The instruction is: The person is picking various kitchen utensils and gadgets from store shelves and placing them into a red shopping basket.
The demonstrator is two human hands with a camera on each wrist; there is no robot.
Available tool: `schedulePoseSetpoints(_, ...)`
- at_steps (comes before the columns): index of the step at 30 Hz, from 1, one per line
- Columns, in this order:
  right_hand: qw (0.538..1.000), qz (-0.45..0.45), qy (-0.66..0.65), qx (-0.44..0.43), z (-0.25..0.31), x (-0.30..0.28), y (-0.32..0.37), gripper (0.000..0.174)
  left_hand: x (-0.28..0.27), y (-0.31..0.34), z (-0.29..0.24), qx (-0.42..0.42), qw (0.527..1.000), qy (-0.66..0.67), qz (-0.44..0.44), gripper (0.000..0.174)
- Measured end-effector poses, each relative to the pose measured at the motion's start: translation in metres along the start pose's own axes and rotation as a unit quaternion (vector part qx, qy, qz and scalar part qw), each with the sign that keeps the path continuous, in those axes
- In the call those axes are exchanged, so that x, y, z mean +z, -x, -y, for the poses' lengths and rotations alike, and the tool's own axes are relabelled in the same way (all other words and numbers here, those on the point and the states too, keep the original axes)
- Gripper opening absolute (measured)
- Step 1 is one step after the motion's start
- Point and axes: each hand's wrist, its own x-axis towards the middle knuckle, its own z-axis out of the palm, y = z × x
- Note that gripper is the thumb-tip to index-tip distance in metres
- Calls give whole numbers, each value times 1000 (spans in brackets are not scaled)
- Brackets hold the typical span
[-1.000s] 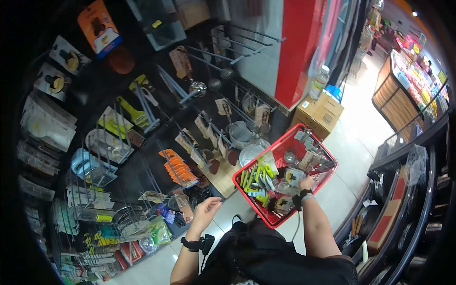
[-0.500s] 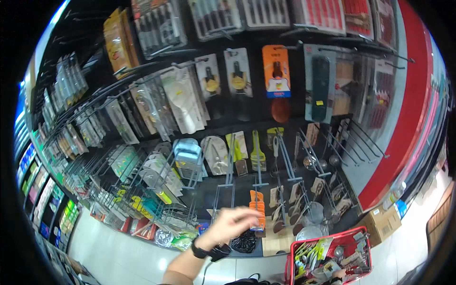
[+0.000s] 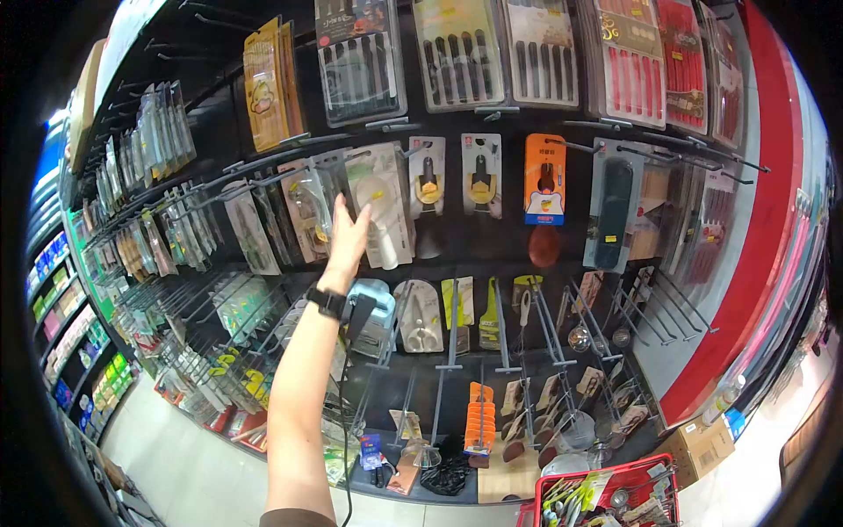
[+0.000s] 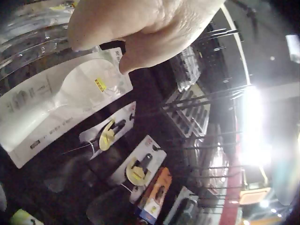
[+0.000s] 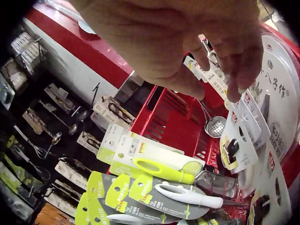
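My left hand (image 3: 349, 241) reaches up to the hanging packs, thumb and fingers apart. In the head view it overlaps the edge of a carded white spoon (image 3: 379, 224). In the left wrist view, the thumb of the left hand (image 4: 140, 33) lies right at the top of that white spoon's card (image 4: 89, 84), which bears a yellow price sticker. My right hand (image 5: 187, 42) hangs over the red basket (image 5: 164, 122) with loosely bent fingers, its fingertips near white carded packs (image 5: 239, 136). Green-and-grey cards with white-handled tools (image 5: 183, 194) lie in the basket.
Carded tools with yellow discs (image 3: 428, 184) and an orange-carded brown spoon (image 3: 544, 206) hang to the right. Metal hooks (image 3: 676, 307) stick out from the rack. Below are orange packs (image 3: 479, 422); a cardboard box (image 3: 702, 443) stands by the basket.
The head view has swung up and left toward the rack. My left hand has risen from low in front of me to the hanging packs. The right hand has left the head view.
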Motion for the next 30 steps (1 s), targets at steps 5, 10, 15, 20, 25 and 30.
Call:
schedulePoseSetpoints(5, 999, -15, -40, -20, -2, -4, 9, 24, 10, -35, -11, -131, 975, 174, 36, 83)
schedulePoseSetpoints(10, 996, -24, -78, -37, -6, 2, 25, 22, 15, -50, -9, -112, 957, 263, 52, 59)
schedulePoseSetpoints(15, 993, -29, -104, -57, -18, 2, 44, 21, 13, -57, -6, -120, 896, 407, 131, 38)
schedulePoseSetpoints(20, 988, -25, -125, -91, -23, 5, 54, 20, 18, -63, 0, -181, 856, 465, 134, 36)
schedulePoseSetpoints(25, 979, -20, -153, -136, -14, 11, 56, 19, 19, -66, -3, -186, 855, 469, 122, 34)
schedulePoseSetpoints(30, 968, -6, -173, -180, -15, 14, 66, 19, 12, -72, -1, -152, 868, 459, 115, 32)
